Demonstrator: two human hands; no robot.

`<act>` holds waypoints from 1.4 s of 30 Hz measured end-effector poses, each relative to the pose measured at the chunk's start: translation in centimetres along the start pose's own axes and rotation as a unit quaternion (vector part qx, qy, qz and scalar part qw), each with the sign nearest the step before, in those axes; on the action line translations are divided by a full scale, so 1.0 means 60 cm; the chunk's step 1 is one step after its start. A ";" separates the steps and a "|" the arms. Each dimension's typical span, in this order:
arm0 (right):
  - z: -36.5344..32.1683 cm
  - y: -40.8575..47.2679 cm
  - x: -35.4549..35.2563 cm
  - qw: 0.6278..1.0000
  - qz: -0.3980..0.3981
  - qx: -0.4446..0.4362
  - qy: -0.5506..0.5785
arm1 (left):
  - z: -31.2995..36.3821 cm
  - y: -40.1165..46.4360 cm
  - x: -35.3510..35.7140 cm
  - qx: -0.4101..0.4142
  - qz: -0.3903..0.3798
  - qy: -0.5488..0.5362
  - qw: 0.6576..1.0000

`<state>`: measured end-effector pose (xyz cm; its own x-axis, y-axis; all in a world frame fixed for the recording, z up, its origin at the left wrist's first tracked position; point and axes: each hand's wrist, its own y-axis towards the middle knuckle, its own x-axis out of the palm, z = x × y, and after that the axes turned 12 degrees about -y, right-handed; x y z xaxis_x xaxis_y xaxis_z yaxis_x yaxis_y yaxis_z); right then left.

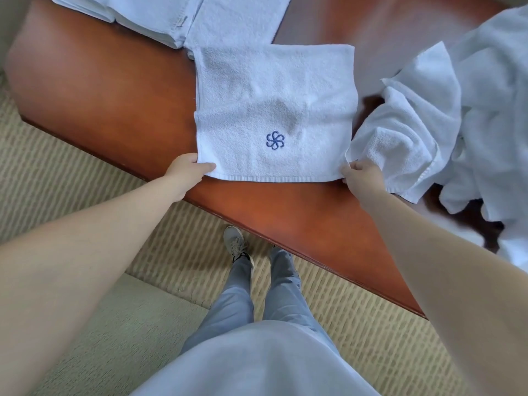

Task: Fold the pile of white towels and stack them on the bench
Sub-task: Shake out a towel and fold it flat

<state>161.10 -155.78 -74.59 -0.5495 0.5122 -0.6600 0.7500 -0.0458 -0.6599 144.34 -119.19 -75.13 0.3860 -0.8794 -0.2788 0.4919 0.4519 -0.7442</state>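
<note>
The towel (274, 110) is made of white terry cloth, looped and matt, edged by a flat woven hem, and a blue logo (275, 140) is stitched into it. The same nubby cloth is seen in the crumpled pile (428, 124) and the folded stack (160, 15). The bench (114, 90) is finished in smooth, glossy reddish-brown. The carpet (71, 161) is ribbed and matt.

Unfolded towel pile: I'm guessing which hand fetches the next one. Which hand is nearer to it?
Right. The right hand pinches the logo towel's near corner, touching the unfolded towel pile. The left hand holds the opposite near corner.
</note>
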 end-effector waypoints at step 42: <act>-0.224 -0.183 -0.307 0.965 -0.010 -0.024 0.261 | 0.318 -0.272 -0.109 0.006 0.102 -0.298 0.949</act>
<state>167.94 -153.17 -50.37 -0.3120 0.8758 -0.3684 0.7649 0.0016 -0.6442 148.68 -117.94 -49.56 0.8457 -0.5332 -0.0214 0.3659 0.6087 -0.7040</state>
